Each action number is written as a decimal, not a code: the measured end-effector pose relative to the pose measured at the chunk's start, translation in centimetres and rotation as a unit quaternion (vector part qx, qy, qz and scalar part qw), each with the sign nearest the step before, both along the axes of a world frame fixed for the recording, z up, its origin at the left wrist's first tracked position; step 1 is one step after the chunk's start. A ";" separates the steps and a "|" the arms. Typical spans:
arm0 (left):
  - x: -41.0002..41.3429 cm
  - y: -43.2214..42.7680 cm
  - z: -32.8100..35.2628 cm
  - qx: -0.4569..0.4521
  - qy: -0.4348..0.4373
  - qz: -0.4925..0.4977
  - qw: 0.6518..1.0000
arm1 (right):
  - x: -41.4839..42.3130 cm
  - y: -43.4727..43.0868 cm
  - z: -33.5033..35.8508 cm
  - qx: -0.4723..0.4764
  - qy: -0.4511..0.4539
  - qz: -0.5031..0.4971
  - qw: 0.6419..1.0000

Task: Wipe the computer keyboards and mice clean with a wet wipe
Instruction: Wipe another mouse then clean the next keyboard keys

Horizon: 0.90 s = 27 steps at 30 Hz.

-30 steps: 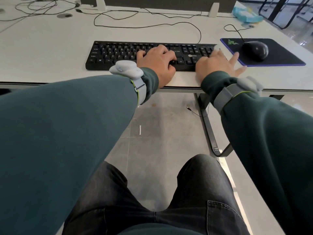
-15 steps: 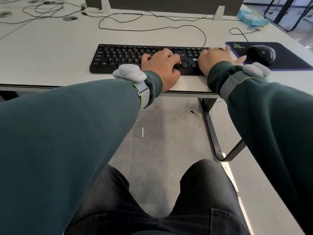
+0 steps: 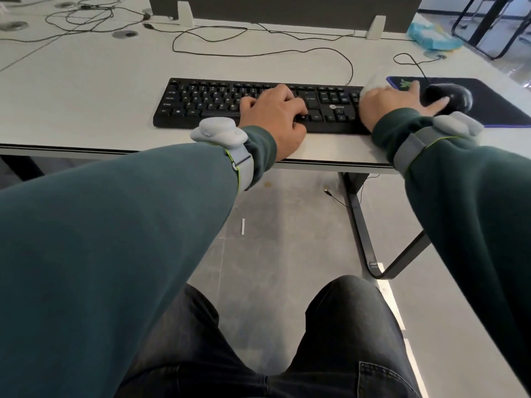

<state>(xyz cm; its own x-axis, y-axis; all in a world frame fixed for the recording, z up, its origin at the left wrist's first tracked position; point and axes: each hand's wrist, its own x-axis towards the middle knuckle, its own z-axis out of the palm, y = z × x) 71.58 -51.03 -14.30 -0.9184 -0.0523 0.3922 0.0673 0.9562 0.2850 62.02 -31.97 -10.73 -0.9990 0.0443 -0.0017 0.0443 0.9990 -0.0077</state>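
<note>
A black keyboard (image 3: 218,101) lies on the white desk (image 3: 86,90). My left hand (image 3: 275,116) rests on its middle keys with bent fingers and holds it down. My right hand (image 3: 388,106) is at the keyboard's right end, blurred, and grips a white wet wipe (image 3: 373,83) that sticks out past its knuckles. Its thumb and one finger reach over the edge of the dark mouse pad (image 3: 500,101), close to the black mouse (image 3: 451,97). The number pad keys under the right hand are hidden.
Loose black cables (image 3: 258,53) run across the desk behind the keyboard. A grey partition (image 3: 287,7) stands at the back. A blue wipe packet (image 3: 431,38) lies at the far right. The desk's front edge is near my wrists, with the desk leg (image 3: 362,225) below.
My right hand with the wipe has slid right, from the number pad to the keyboard's right end and the mouse pad's edge. The left hand stays on the keys.
</note>
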 end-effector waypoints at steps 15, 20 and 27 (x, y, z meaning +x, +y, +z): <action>2.7 -3.2 1.9 0.034 -0.035 0.230 0.972 | 5.1 -9.4 -1.2 -0.048 0.028 0.172 0.983; 5.3 -9.4 2.3 0.117 -0.077 0.414 0.899 | 8.5 -15.9 -1.6 -0.068 0.053 0.310 0.947; 6.1 -9.7 2.6 0.113 -0.123 0.376 0.911 | 7.4 -17.5 -1.2 -0.020 0.051 0.281 0.958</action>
<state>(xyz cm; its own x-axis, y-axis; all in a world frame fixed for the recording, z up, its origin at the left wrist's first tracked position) 77.71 -60.74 -11.75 -0.6486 -0.7569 0.0796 -0.6751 0.6205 0.3991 69.43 -49.47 -11.94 -0.8597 -0.4997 0.1059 -0.5044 0.8632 -0.0223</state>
